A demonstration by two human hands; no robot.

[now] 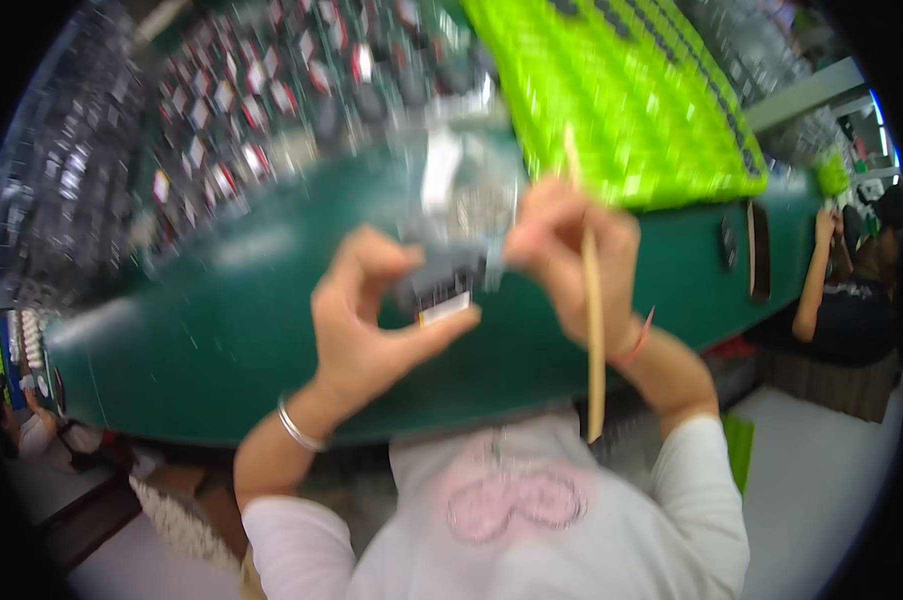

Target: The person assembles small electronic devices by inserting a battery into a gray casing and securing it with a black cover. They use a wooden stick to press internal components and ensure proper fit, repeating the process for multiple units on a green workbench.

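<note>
Block [443,276] is gripped by wide-set left hand [353,325], seemingly worked at three o'clock by pinched right hand [565,252], stick [595,345] held; steadiness needed.

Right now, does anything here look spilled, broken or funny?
Nothing plainly looks spilled or broken, though blur could hide damage. The left hand holds a small dark block. One odd thing: a long pale stick pokes out above and below the right hand, though its fingertips are near the block.
</note>
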